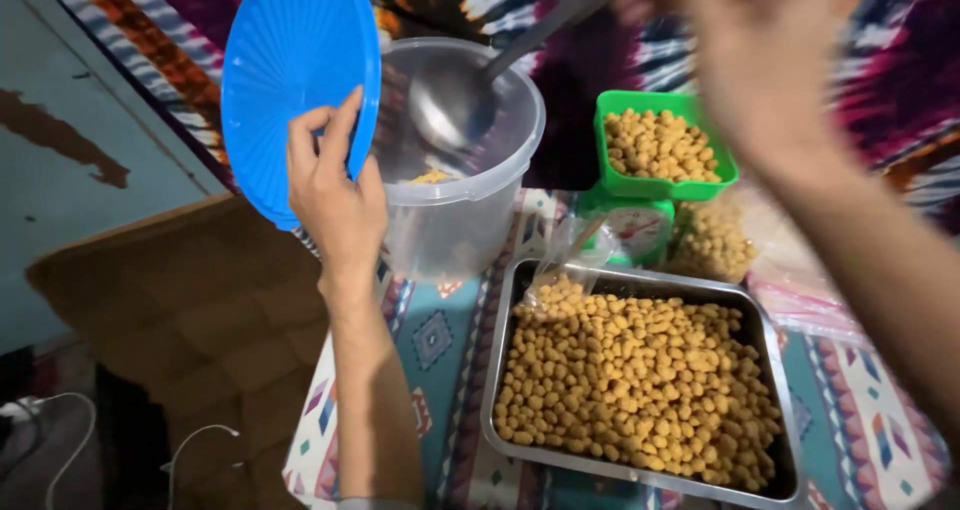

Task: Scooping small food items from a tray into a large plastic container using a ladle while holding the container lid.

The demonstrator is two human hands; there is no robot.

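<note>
While the left hand [335, 195] held the round blue ribbed plastic lid [295, 85] lifted and tilted to the left of the tub's mouth, its grip was clenched on the lid's lower edge, fingers behind and thumb in front. Just right of it stood the clear round plastic tub [465, 205], open, with a few golden pieces at the bottom and the bowl of a long-handled metal ladle [450, 105] dipped inside. To my judgement, the lid was best kept well aside and steady so the ladle's handle could swing freely, and the ladle's bowl best kept level and low in the tub so nothing spilled over the rim.

Further right sat a square green plastic basket [665, 145] heaped with golden fried nuggets, resting on a small green kitchen scale [630, 230], with a clear plastic bag of the same nuggets [715, 240] beside it. Below lay a rectangular steel tray [640, 375] full of nuggets on the patterned cloth of the desk [440, 340]. The right hand [760, 40] was blurred at the top, seemingly at the ladle's handle; whether its grip was closed, I could not tell.

Counted: one lid, one tub, one ladle, one basket, one scale, one bag, one tray, two hands.
</note>
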